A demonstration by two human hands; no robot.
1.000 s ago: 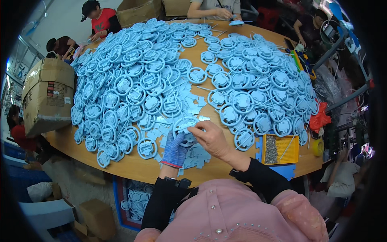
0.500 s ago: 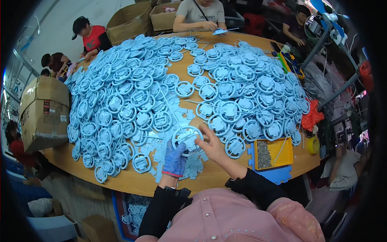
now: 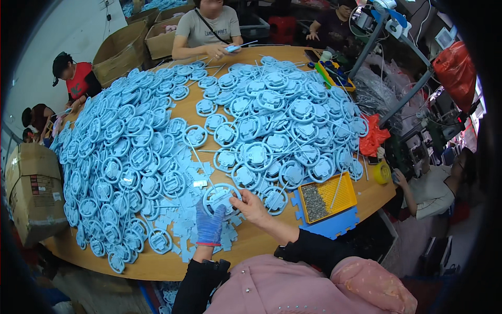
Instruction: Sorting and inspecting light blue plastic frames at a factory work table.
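"Where is the ring (image 3: 211, 193)?"

"Right in front of the person, above the table (image 3: 274, 238). Let's call it the middle of our clock. It's pale blue, with a flat part inside. A thin stick runs from it toward 11."

"And the left hand (image 3: 210, 226)?"

"It's at 6, in a blue glove, closed around the ring's near edge."

"The right hand (image 3: 253, 208)?"

"At 4, and bare. Its finger and thumb are bent close together on the ring. I can't tell if they pinch it or only touch it."

"What's close by?"

"Flat blue bits (image 3: 184, 208) lie all around 9. At 3 there's a yellow basket (image 3: 346, 191) with tiny grey bits (image 3: 315, 203) in one side, on a blue mat (image 3: 334, 225)."

"And farther off?"

"A big pile of blue rings (image 3: 121, 144) at 10, and another pile (image 3: 274, 99) at 1. Near 3 is some yellow tape (image 3: 383, 173), and a red bag (image 3: 372, 137) is at 2. A brown box (image 3: 37, 191) is at 9. Farthest, at 12, a person in a grey shirt (image 3: 212, 29) holds something blue."
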